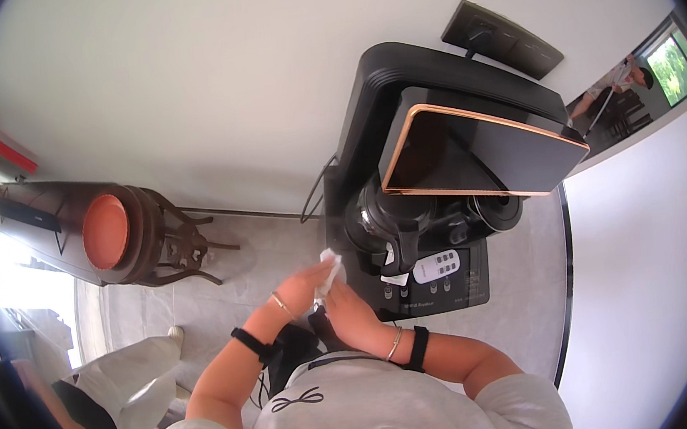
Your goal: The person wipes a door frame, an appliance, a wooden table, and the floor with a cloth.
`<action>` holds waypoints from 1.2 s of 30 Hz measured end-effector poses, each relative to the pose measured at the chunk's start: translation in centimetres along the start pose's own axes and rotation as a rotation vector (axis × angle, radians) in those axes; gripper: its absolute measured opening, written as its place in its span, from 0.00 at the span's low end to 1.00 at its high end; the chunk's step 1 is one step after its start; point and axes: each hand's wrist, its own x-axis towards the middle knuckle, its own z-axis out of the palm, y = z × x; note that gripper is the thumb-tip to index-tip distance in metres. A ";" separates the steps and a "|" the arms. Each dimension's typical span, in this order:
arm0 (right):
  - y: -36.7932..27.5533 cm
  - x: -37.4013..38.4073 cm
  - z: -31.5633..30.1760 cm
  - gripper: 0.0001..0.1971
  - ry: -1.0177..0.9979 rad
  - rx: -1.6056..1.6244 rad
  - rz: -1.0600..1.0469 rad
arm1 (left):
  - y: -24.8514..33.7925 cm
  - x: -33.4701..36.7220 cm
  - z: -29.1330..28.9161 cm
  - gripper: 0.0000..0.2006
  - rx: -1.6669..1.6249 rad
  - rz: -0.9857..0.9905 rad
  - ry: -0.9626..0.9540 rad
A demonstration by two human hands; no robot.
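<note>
One white tissue (335,271); long axis forward

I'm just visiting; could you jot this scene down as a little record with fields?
Left hand: touching a white tissue
Right hand: touching the same tissue
Nearest appliance: black drink dispenser with a copper-edged panel
On its base: kettle with black handle, white remote control
On the wall: dark socket panel
Farther left: reddish round tray on a dark wooden stand
Lower left: another person, light trousers
</note>
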 end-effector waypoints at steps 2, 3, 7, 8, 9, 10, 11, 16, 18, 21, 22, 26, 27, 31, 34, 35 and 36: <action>0.0 -0.6 0.2 0.27 -0.005 -0.171 -0.092 | 0.1 -0.9 -0.3 0.27 0.041 0.024 0.076; -0.4 -0.6 -0.1 0.27 0.002 -0.171 -0.090 | 0.3 -1.4 -0.6 0.27 0.079 0.036 0.165; -1.8 -0.6 -1.8 0.27 0.116 0.108 -0.066 | 7.4 -0.5 -5.7 0.26 0.224 0.170 0.355; -2.1 -0.7 -2.3 0.28 0.243 0.219 -0.114 | 9.4 -0.5 -6.9 0.25 0.359 0.281 0.428; -2.9 -0.8 -3.7 0.28 0.254 0.220 -0.107 | 11.4 -0.5 -7.9 0.24 0.494 0.390 0.503; -3.9 -0.8 -5.8 0.27 0.369 0.234 -0.176 | 13.4 -0.4 -8.9 0.20 0.555 0.505 0.581; -4.3 -0.8 -7.3 0.27 0.487 0.247 -0.246 | 14.9 -0.3 -9.7 0.20 0.557 0.516 0.571; -6.7 0.1 -15.9 0.29 0.842 0.088 -0.239 | 21.1 3.0 -12.4 0.18 0.737 0.872 0.822; -6.6 1.7 -18.4 0.27 1.065 -0.090 -0.216 | 21.4 6.3 -12.6 0.23 0.878 0.674 0.796; -4.3 5.1 -19.4 0.25 1.251 -0.232 -0.074 | 20.2 9.7 -11.6 0.23 0.935 0.503 0.751; -3.9 5.5 -19.5 0.24 1.202 -0.210 -0.033 | 19.8 9.9 -11.1 0.23 0.935 0.519 0.745; -2.1 4.9 -17.1 0.23 1.095 -0.334 0.017 | 16.5 9.0 -9.6 0.22 1.162 0.477 0.722; -1.7 4.5 -16.8 0.23 1.056 -0.333 0.026 | 16.2 8.7 -9.4 0.22 1.228 0.500 0.672; 0.1 2.8 -18.2 0.23 1.064 -0.386 0.162 | 17.6 10.2 -7.8 0.20 1.165 0.553 0.667; 1.9 1.3 -21.6 0.22 1.140 -0.439 0.285 | 21.6 13.0 -6.6 0.19 1.045 0.620 0.636; 2.5 0.9 -22.5 0.21 1.174 -0.435 0.268 | 22.1 14.3 -5.9 0.20 0.973 0.650 0.710; 2.9 0.5 -23.0 0.21 1.175 -0.430 0.290 | 22.6 15.3 -5.2 0.22 0.948 0.667 0.722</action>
